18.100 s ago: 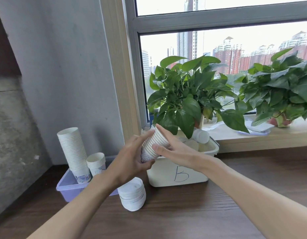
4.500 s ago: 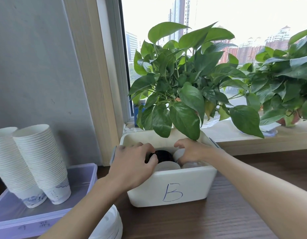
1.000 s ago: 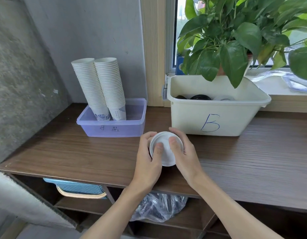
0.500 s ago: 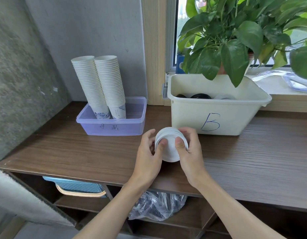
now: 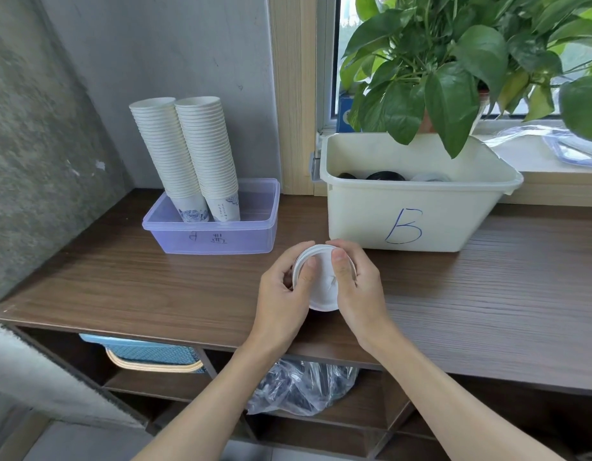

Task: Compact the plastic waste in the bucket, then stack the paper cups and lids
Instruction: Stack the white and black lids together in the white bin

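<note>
So we've got the stack of white lids (image 5: 322, 287) just in front of the bin marked B (image 5: 404, 207), off its front left corner and not far from the near table (image 5: 487, 294) edge. We can't tell if it's touching the wood. Both grips are wrapped on it: the left hand (image 5: 283, 294) and right hand (image 5: 358, 287) curl round the sides, thumbs on top. Left of the bin there's the purple tray (image 5: 218, 241) with two tall paper cup stacks (image 5: 188, 154) leaning left. Some dark and pale lids (image 5: 384, 176) lie inside the bin. A broad stretch of table runs out front-right of the bin, and plant leaves (image 5: 447, 94) hang over its back rim.
</note>
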The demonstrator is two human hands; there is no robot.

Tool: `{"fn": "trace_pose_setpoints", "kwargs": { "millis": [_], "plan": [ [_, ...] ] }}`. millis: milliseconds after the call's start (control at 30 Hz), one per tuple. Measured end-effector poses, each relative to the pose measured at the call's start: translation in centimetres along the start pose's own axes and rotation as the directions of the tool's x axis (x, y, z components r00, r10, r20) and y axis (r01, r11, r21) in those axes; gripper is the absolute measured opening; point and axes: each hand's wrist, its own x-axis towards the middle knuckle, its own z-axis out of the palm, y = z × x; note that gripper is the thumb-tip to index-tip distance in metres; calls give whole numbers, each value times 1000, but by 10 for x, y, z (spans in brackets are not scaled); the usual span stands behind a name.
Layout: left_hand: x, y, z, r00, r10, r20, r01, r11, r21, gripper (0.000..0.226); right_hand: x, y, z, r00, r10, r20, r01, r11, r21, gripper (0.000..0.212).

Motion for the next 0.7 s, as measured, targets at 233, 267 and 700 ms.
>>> {"fn": "trace_pose_setpoints", "kwargs": {
  "millis": [233,267,700],
  "plan": [
    [-1,-5,0,999,40,-15,-40,999,16,17,-1,2,1,999,-40,4,40,999,-35,13],
    [-1,-5,0,999,43,-16,-43,999,15,17,-1,2,1,999,-48,2,48,998,-41,11],
    [-3,-9,-2,998,60,-1,-58,978,201,43,-5,-7,-1,995,-65,74,67,998,-19,46]
  ]
}}
